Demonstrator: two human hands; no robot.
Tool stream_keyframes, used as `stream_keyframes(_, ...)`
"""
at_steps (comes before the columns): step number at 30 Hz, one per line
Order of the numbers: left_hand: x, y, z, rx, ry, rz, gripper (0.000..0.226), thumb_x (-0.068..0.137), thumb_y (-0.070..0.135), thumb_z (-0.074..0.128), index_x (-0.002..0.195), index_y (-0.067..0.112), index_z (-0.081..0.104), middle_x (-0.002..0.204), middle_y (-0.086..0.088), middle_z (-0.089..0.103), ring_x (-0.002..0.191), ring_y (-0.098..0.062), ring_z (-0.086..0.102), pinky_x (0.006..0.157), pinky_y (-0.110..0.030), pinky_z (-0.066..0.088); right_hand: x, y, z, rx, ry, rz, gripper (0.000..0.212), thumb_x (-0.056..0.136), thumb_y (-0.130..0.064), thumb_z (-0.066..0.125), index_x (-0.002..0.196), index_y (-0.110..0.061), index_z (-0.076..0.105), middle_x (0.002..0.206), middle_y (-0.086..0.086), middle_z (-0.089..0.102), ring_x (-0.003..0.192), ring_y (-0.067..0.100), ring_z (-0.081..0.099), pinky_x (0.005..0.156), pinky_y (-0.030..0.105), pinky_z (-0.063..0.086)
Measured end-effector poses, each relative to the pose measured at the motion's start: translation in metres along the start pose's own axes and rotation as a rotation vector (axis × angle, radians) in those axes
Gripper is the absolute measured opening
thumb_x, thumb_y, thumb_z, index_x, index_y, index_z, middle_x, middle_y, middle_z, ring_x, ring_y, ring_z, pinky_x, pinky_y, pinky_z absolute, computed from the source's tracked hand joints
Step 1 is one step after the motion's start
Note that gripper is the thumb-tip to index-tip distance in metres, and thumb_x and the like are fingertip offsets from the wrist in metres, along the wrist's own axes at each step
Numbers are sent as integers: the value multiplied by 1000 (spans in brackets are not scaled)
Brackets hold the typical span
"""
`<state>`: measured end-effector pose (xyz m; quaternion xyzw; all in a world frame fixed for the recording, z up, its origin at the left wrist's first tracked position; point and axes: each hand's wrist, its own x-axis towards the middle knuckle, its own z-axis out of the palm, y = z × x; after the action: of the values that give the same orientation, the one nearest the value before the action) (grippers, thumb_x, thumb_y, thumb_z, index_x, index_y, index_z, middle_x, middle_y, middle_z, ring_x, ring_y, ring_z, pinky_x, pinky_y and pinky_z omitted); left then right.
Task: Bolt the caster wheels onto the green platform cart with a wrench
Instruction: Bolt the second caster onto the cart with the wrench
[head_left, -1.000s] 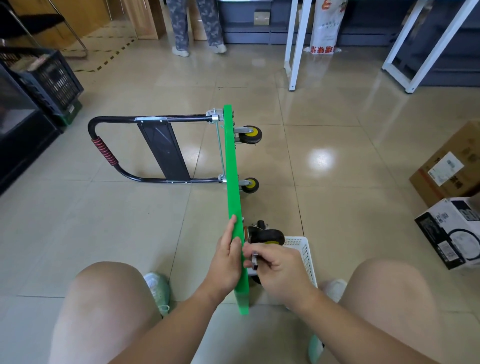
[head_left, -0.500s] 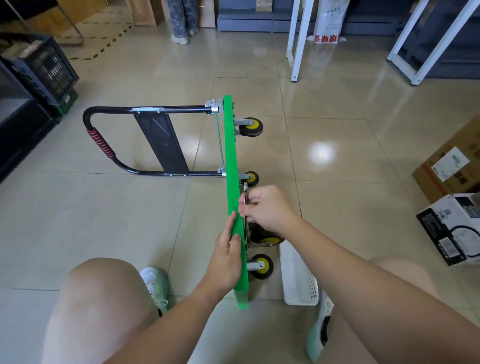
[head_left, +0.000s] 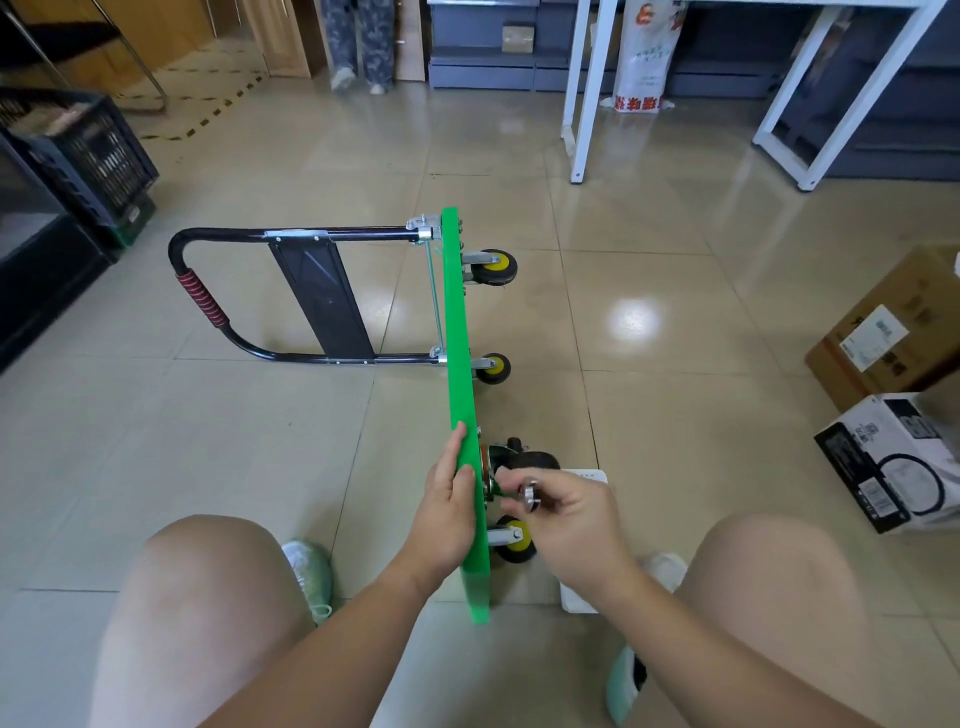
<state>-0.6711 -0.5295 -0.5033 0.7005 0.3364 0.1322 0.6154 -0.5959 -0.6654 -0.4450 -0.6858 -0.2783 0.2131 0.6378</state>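
Now my right hand (head_left: 566, 525) is back near my knees, thumb and forefinger pinching a small silver piece (head_left: 530, 496); nut or tool head, I cannot tell at this size. Half a second ago this hand was further up the deck, fingers against the underside beyond the black caster (head_left: 524, 460); it has since drawn back and sits just beside that caster's mounting plate. My left hand (head_left: 449, 512) has not shifted: it grips the top edge of the green platform cart (head_left: 460, 364), thumb along the rim, steadying it. The cart stands on its long side, underside facing right. A yellow-hubbed caster (head_left: 514, 540) shows below my right hand, and the two far casters (head_left: 496, 267) sit by the folded handle (head_left: 208, 306). A white basket (head_left: 587, 475) lies on the floor behind my right hand. Judgement: the reach up the deck was a fetch or a check, and the work now returns to the black caster, which probably still needs fastening. No wrench is clearly identifiable.
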Motion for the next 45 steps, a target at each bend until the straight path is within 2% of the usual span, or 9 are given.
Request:
stream_keyframes(4, 1, 1, 0, -33, -2, -20, 52, 111, 27, 32, 157, 51, 28, 153, 3, 43, 126, -5, 54, 105, -22, 42, -10, 15, 10, -34, -10, -80, 24, 82, -6, 68, 93, -25, 79, 102, 3, 77, 103, 23, 72, 86, 43, 60)
stream_keyframes(7, 2, -2, 0, -31, -7, -8, 52, 112, 26, 32, 160, 47, 27, 151, 4, 43, 115, 11, 55, 90, -5, 41, -3, 17, 12, -116, -18, -49, 37, 84, 7, 60, 94, -24, 78, 102, 1, 77, 99, 22, 73, 86, 47, 59)
stream_keyframes(11, 1, -5, -1, -30, 5, 11, 49, 111, 38, 35, 157, 52, 28, 161, 8, 38, 142, 3, 41, 123, -28, 30, 26, -6, 15, -257, -97, -49, 40, 86, 2, 67, 86, -38, 71, 80, -24, 71, 79, -1, 67, 75, 16, 51)
stream_keyframes(15, 0, -2, 0, 12, 22, 0, 52, 112, 25, 33, 160, 42, 28, 162, 11, 34, 147, 4, 32, 124, -22, 20, 72, -15, 21, -196, -103, 110, 27, 87, -1, 70, 84, -27, 73, 77, -21, 72, 82, -3, 68, 75, 10, 51)
stream_keyframes(20, -1, 2, 0, 20, 16, -18, 52, 112, 24, 32, 161, 42, 27, 161, 10, 35, 148, -2, 32, 126, -27, 21, 113, -15, 19, -218, -163, 281, 20, 86, -5, 75, 87, -24, 70, 97, 5, 76, 87, 19, 74, 83, 42, 61)
stream_keyframes(28, 0, -2, 0, 3, 5, 4, 52, 112, 25, 33, 160, 45, 27, 161, 11, 35, 146, 0, 33, 122, -22, 21, 59, -43, -5, -44, -44, 105, 17, 84, 9, 71, 88, -7, 74, 80, -11, 75, 80, -3, 70, 75, 11, 53)
stream_keyframes(37, -1, 0, -1, 24, -6, 9, 52, 112, 30, 32, 158, 51, 25, 159, 8, 38, 143, -9, 40, 121, -30, 29, -4, 0, 8, 65, 64, 3, 52, 80, 19, 68, 79, -32, 78, 88, -9, 77, 87, 8, 72, 85, 30, 58)
stream_keyframes(42, 1, -1, -1, -7, -4, 24, 51, 112, 27, 31, 156, 53, 27, 156, 1, 44, 135, -12, 50, 118, -36, 38, -13, 18, 18, 48, 72, -97, 34, 82, -10, 68, 90, -42, 77, 96, -5, 77, 95, 20, 73, 83, 43, 60)
stream_keyframes(45, 3, -3, 0, -50, -19, 24, 52, 112, 23, 32, 159, 46, 28, 148, 1, 48, 110, 8, 58, 92, -10, 47, -7, 27, 17, -89, 72, -121, 48, 83, 2, 60, 96, -41, 75, 100, -7, 76, 95, 20, 73, 84, 48, 60)
